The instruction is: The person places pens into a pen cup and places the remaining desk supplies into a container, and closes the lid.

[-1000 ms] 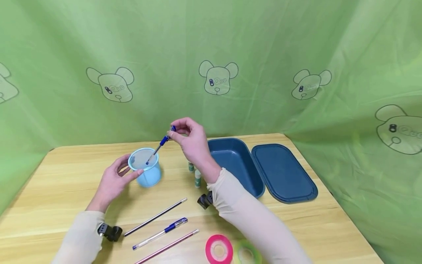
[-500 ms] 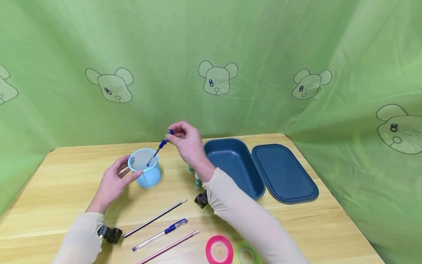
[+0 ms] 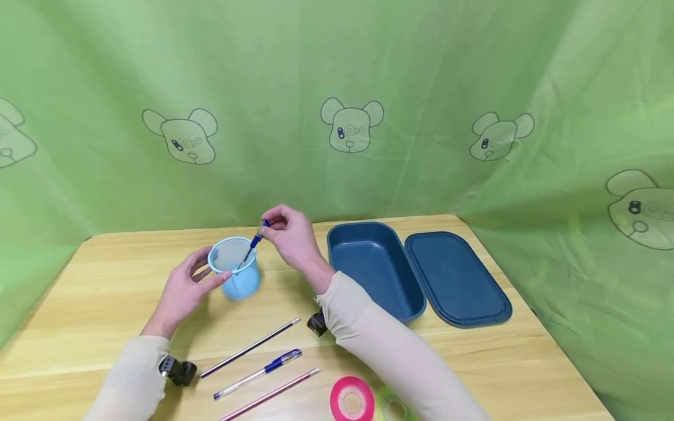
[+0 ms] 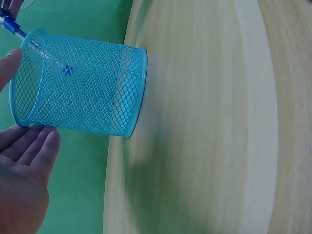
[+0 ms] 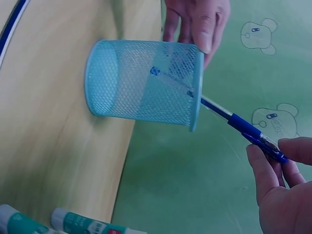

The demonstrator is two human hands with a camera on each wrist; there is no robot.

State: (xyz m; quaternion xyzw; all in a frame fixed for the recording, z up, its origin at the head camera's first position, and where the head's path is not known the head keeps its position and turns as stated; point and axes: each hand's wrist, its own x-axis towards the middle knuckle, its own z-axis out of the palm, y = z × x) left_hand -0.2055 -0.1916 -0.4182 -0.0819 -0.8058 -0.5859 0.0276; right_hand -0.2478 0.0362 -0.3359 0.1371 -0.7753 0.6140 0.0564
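Note:
A light blue mesh pen cup [image 3: 241, 283] stands upright on the table. My left hand [image 3: 185, 289] holds it near the rim, thumb on one side and fingers on the other, as the left wrist view shows. Between thumb and fingertips my right hand [image 3: 292, 237] pinches a blue-capped pen [image 5: 243, 127] by its capped end. Tilted, the pen slants through the cup's mouth, and its blue lower end shows through the mesh [image 4: 87, 83], above the cup's bottom. Another blue-capped pen [image 3: 258, 374] lies on the table between a dark pencil [image 3: 250, 348] and a pink pencil [image 3: 271, 394].
Right of the cup are a dark blue box [image 3: 376, 263] and its flat lid [image 3: 458, 278]. Two glue sticks [image 5: 87, 223] show in the right wrist view. A pink tape roll [image 3: 337, 403] and a green one [image 3: 387, 403] lie at the front. A green curtain [image 3: 274, 169] hangs behind.
My right hand has come down and to the left, and the pen's lower end has sunk deeper into the cup. The left hand keeps its hold on the cup.

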